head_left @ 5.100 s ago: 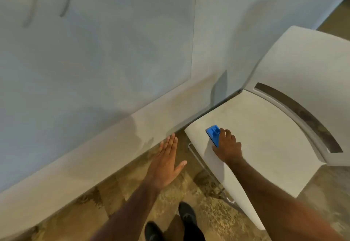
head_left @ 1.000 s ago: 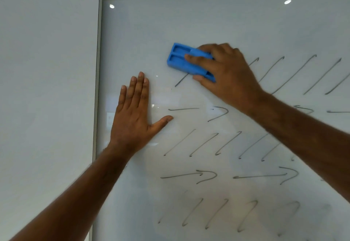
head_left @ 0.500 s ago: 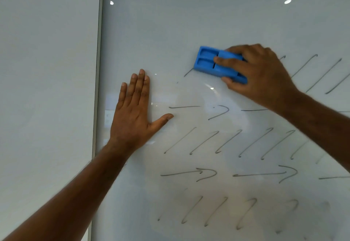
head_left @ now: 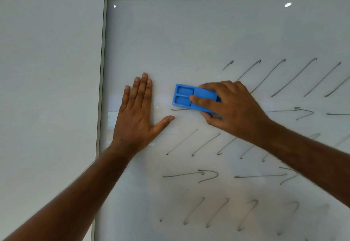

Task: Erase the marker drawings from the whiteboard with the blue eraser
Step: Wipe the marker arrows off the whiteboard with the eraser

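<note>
Head view: the blue eraser (head_left: pixel 193 98) lies flat against the whiteboard (head_left: pixel 189 38), long axis nearly level, tipped slightly down toward the right. Its free end points at the board's left edge and shows two shallow rectangular recesses in hard moulded plastic. It sits over the left end of a horizontal arrow stroke, in the board's left half. The right hand (head_left: pixel 230 108) makes the grip: fingers curled over the eraser's top and thumb under its lower edge. The left hand (head_left: pixel 138 113) is pressed flat on the board, fingers straight and together, thumb spread toward the eraser, just beside it but apart. Grey marker drawings (head_left: pixel 274 77), slanted hooks and arrows, fill rows right of and below the eraser. The glossy board reflects ceiling lights; a pale metal frame strip (head_left: pixel 101 89) runs along its left edge against the plain wall (head_left: pixel 47 70).
</note>
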